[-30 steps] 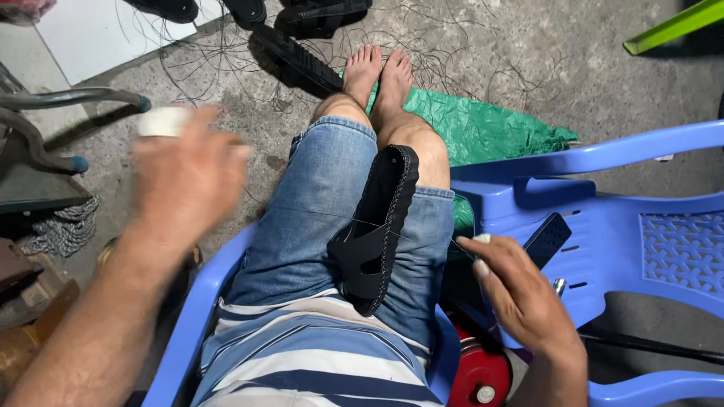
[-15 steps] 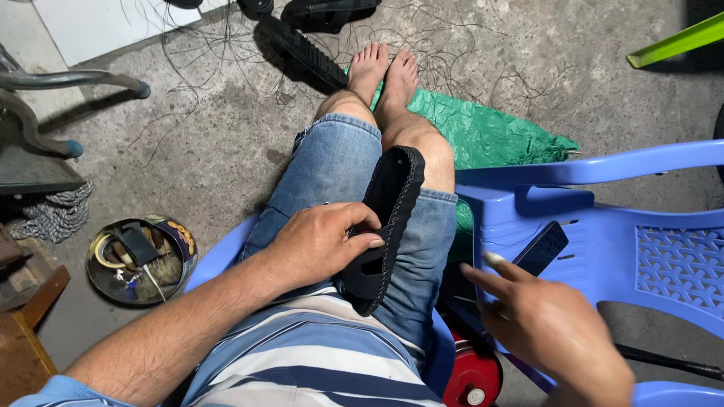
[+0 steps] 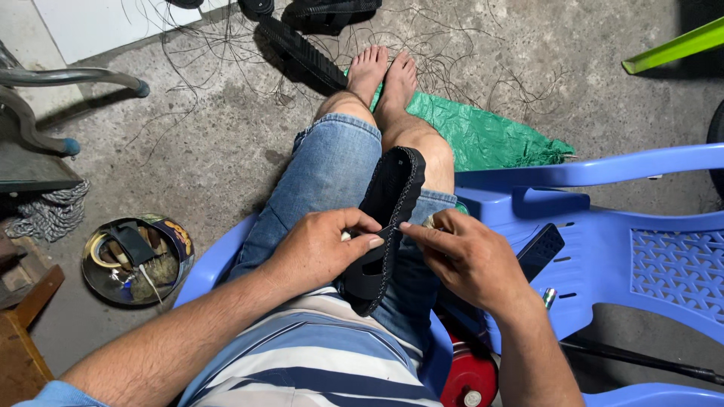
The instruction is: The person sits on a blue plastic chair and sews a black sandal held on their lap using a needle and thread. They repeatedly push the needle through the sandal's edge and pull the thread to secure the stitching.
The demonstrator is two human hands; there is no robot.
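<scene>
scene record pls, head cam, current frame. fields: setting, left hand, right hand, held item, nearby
setting: person seated on a blue plastic chair, bare concrete floor
left hand: grips the black sandal sole at its edge
right hand: fingertips pinch the same edge
held item: sole lies along the lap, on its side
nearby: second blue chair, green plastic sheet, round tin of tools, loose threads

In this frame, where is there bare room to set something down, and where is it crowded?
Free: concrete floor between the round tin and the denim leg, and the blue chair seat beyond the dark flat object. Crowded: the lap, where left hand and right hand grip the black sandal; threads litter the floor by the feet.
</scene>
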